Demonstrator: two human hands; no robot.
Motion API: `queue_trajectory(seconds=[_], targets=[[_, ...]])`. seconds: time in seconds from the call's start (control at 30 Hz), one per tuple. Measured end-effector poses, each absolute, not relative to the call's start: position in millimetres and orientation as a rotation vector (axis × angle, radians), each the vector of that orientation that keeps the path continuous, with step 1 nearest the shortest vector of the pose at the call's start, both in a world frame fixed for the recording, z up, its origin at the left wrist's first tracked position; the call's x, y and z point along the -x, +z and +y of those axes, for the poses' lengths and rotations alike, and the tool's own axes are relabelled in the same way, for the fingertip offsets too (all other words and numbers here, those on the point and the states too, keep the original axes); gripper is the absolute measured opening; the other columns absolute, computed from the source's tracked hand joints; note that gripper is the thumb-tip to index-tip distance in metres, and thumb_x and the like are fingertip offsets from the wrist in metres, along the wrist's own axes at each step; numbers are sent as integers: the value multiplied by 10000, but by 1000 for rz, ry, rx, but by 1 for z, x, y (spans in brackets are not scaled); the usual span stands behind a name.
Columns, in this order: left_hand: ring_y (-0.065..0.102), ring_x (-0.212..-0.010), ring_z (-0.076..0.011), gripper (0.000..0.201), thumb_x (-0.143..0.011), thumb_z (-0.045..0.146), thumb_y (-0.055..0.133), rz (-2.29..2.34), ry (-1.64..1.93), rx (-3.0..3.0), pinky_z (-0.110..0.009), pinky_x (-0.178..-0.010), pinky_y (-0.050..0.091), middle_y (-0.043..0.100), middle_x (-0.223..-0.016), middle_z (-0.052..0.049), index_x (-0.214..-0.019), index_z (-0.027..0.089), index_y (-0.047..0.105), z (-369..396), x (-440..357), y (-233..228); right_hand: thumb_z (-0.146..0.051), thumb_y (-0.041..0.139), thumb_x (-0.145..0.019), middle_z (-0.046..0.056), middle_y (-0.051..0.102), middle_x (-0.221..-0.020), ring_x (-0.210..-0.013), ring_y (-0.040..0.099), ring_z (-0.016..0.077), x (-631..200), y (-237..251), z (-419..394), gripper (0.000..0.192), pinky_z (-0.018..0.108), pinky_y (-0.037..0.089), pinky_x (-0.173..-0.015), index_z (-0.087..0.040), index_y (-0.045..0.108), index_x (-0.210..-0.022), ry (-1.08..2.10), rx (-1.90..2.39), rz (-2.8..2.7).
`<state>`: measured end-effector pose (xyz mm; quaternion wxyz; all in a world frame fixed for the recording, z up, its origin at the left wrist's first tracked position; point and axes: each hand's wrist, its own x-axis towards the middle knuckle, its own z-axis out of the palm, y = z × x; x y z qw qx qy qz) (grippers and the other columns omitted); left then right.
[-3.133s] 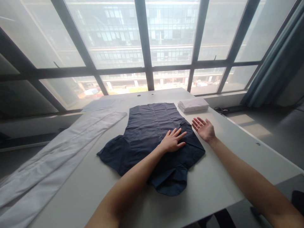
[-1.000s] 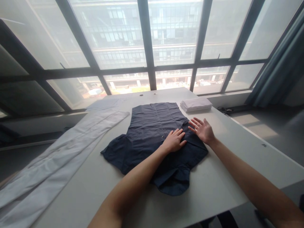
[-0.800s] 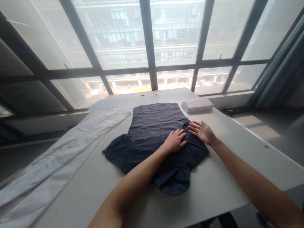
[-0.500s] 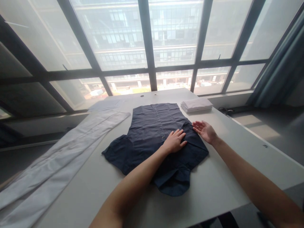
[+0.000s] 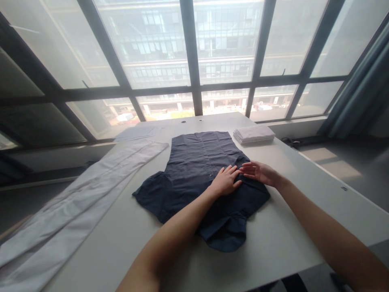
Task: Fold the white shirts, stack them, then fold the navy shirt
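Observation:
A dark navy short-sleeved shirt lies spread on the white table, its button strip up and its collar toward me. My left hand rests flat on the shirt, right of the buttons, fingers spread. Close beside its fingertips is my right hand, over the sleeve side of the shirt, with its fingers stretched out and pointing left. Whether the right fingertips press on the cloth I cannot tell. Neither hand grips anything. Part of the shirt is hidden under my left forearm.
A folded stack of white cloth sits at the table's back right. Long white fabric runs along the left side. Beyond the far edge stand large framed windows, and a blue-grey curtain hangs at the right.
My right hand has moved left from the shirt's side edge to lie over the shirt, close to my left hand. The left hand has stayed in place on the shirt.

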<state>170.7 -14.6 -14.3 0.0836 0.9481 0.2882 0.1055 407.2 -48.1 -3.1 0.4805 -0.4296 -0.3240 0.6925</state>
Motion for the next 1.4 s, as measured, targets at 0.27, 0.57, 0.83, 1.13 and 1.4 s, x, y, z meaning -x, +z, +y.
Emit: queue_trajectory(seconds=[0.27, 0.57, 0.83, 1.13, 1.4], targets=[[258, -1530, -282, 568, -1037, 541, 399, 871, 307, -2818, -506, -1223, 237, 335, -1646, -93, -1519, 244, 426, -14, -170, -14, -297, 619, -957, 175, 774, -1045, -895, 769, 273, -433, 10, -57, 197, 381, 644, -782, -139, 723, -1011, 1640, 1255, -1048], [247, -1535, -280, 572, -1036, 536, 407, 874, 294, -2818, -505, -1227, 234, 325, -1650, -91, -1522, 235, 424, -14, -171, -14, -576, 625, -915, 182, 787, -868, -739, 768, 235, -432, 19, -70, 498, 193, 506, -480, -98, 759, -877, 1855, 1417, -1524], [257, -1531, -282, 566, -1037, 540, 404, 864, 308, -2833, -508, -1224, 238, 333, -1646, -98, -1513, 235, 430, -13, -171, -16, -370, 602, -970, 163, 773, -1061, -1012, 745, 250, -413, 20, -66, 324, 343, 591, -900, -113, 724, -1128, 1650, 1063, -1208], [246, -1534, -282, 570, -1037, 535, 398, 861, 302, -2829, -518, -1225, 232, 323, -1651, -96, -1524, 240, 422, -14, -171, -14, -298, 468, -1027, 154, 700, -1227, -1047, 735, 242, -411, -7, -40, 265, 406, 631, -913, -184, 643, -1189, 1380, 1015, -659], [256, -1532, -299, 561, -1041, 514, 426, 853, 306, -2820, -533, -1222, 244, 326, -1648, -107, -1519, 220, 442, -14, -171, -13, -308, 510, -998, 140, 738, -1094, -967, 738, 238, -411, -4, -42, 223, 390, 616, -921, -181, 691, -966, 1081, 1055, -749]])
